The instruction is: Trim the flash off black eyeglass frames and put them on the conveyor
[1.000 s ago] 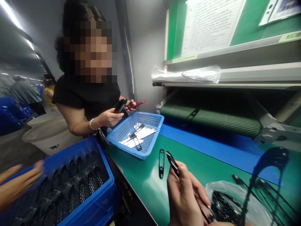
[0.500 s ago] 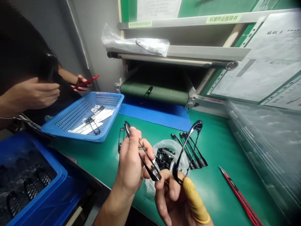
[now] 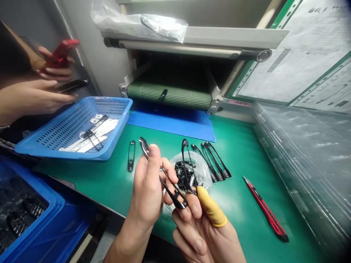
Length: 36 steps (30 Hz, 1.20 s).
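My left hand [image 3: 146, 186] pinches a black safety pin [image 3: 170, 191] between thumb and fingers. My right hand [image 3: 201, 230], with a yellow finger cot [image 3: 211, 206] on one finger, grips a second black safety pin [image 3: 185, 164] upright. The two pins nearly meet in front of a clear plastic bag [image 3: 202, 171] of small black parts. Beyond the bag, several black pins [image 3: 211, 162] lie together on the green mat [image 3: 241, 164]. A single pin [image 3: 131, 156] lies left of my left hand.
A blue mesh basket [image 3: 68, 146] holds white strips and a pin. A blue crate [image 3: 27, 190] sits lower left. A co-worker's hands [image 3: 35, 96] hold red and black objects. A red utility knife [image 3: 265, 208] lies right. A green belt [image 3: 170, 93] carries a pin.
The view has shifted, so everything sits higher and further left. The pin in my right hand has swung more upright, and the co-worker's hands have moved closer to the basket.
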{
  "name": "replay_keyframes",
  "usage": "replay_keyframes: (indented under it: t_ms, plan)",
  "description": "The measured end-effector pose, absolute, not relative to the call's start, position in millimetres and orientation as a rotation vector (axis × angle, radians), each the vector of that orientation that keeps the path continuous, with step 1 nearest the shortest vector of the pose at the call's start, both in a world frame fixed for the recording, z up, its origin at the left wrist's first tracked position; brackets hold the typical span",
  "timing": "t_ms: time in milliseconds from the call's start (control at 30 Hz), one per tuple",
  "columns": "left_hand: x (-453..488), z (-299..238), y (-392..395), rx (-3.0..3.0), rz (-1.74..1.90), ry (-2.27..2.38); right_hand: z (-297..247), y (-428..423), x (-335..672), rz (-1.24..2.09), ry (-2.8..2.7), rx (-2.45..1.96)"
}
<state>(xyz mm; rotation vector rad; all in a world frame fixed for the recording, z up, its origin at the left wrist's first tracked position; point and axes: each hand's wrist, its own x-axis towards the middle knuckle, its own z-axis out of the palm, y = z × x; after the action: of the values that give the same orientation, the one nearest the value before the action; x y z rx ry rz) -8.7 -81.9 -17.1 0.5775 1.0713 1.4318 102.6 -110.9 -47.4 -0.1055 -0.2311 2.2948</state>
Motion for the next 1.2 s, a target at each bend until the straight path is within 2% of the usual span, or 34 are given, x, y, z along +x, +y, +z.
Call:
replay_keyframes:
  t_ms: [433, 767, 1200]
  plan:
    - [-5, -17, -82, 0.522, 1.469, 1.030, -41, -112, 107, 2.289, -0.103, -0.111]
    - [-7, -4, -77, 0.711, 1.237, 1.024, -38, -123, 109, 2.292, -0.278, -0.246]
    - [-9, -7, -74, 0.788, 1.197, 1.054, -38, -124, 105, 2.276, -0.223, -0.217]
